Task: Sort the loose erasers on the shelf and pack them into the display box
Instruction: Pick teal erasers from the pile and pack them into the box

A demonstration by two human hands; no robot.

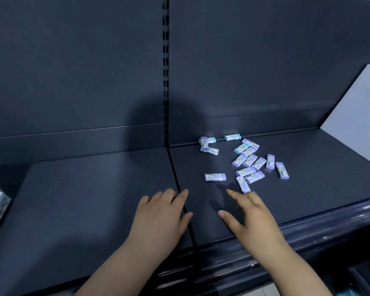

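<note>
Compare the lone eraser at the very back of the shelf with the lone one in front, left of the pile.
The back eraser has a teal end; the front eraser has a purple end. The back eraser lies far back on the shelf; the front eraser lies nearer the right hand. Both lie flat and crosswise, in white sleeves, coloured end to the right, and no hand touches either.

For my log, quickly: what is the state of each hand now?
Left hand: open, holding nothing.
Right hand: open, holding nothing, near the erasers.
</note>
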